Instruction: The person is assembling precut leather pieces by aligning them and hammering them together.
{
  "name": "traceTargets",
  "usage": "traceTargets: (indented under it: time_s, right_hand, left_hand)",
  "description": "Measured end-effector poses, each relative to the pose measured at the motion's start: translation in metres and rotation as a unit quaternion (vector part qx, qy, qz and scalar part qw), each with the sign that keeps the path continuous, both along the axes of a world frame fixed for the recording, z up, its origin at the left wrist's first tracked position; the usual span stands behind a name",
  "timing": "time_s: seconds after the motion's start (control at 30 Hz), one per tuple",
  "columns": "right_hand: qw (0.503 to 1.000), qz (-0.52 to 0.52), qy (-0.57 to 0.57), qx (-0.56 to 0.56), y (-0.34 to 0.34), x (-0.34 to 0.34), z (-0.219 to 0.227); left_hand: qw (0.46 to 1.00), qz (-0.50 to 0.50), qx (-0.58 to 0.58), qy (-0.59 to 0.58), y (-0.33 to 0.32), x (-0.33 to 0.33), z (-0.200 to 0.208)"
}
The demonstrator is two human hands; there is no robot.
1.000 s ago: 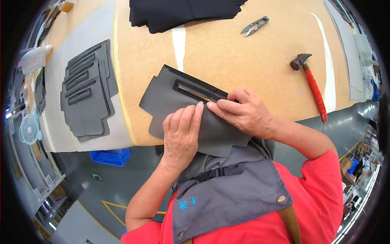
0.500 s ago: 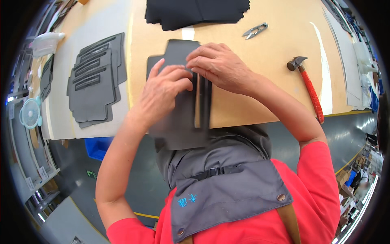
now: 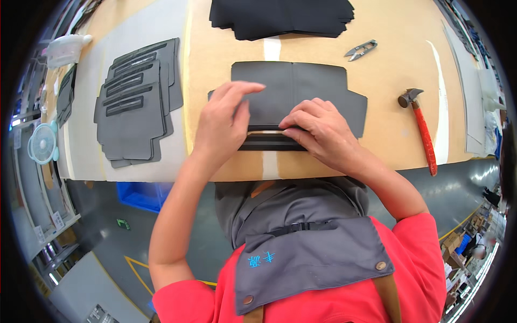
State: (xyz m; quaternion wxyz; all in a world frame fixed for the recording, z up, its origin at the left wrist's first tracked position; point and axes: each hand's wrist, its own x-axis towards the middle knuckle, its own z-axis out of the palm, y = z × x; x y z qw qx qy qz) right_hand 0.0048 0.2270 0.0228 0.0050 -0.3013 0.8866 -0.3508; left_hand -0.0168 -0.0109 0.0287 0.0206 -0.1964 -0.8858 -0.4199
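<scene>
A dark grey cut panel (image 3: pixel 320 83) with notched corners and a fold line down its middle lies flat in front of me. Along its near edge run black strips (image 3: pixel 269 144) with a narrow slot through which the table shows. My right hand (image 3: pixel 323 129) pinches the panel at this slotted edge, thumb below and fingers above. Over the panel's left side hovers my left hand (image 3: pixel 223 118), thumb and forefinger spread apart with nothing between them; its other fingers are partly hidden.
Several slotted grey panels (image 3: pixel 129 124) lie overlapped at left. Black sheets (image 3: pixel 280 19) are stacked at the far side. Thread snips (image 3: pixel 361 50) and a red-handled hammer (image 3: pixel 423 129) lie on the right. A blue bin (image 3: pixel 141 195) stands below the table edge (image 3: pixel 231 173).
The panel has turned from lengthwise to crosswise, its slotted edge now facing me. My right hand has moved nearer along that edge; my left hand has opened off the panel.
</scene>
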Motion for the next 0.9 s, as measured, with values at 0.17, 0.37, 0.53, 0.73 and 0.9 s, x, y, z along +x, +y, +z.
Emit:
traceTargets:
  time_s: [0.17,0.37,0.53,0.73,0.9]
  right_hand:
    - [0.999,0.037,-0.012,0.009,-0.029,-0.006,-0.01]
    - [0.997,0.044,-0.042,0.047,-0.043,-0.008,-0.005]
    - [0.998,0.057,-0.027,0.008,-0.04,-0.007,-0.015]
    - [0.995,0.094,0.013,-0.032,-0.034,-0.009,-0.02]
    - [0.991,0.121,0.03,-0.053,-0.03,-0.013,-0.028]
  left_hand:
    - [0.964,0.188,0.002,-0.188,-0.02,0.055,0.008]
    - [0.982,0.168,-0.031,-0.086,-0.018,0.061,-0.004]
    - [0.982,0.136,-0.046,-0.127,-0.022,0.055,-0.004]
    - [0.981,0.135,-0.083,-0.115,-0.018,0.052,-0.002]
    - [0.973,0.129,-0.077,-0.172,-0.02,0.044,0.005]
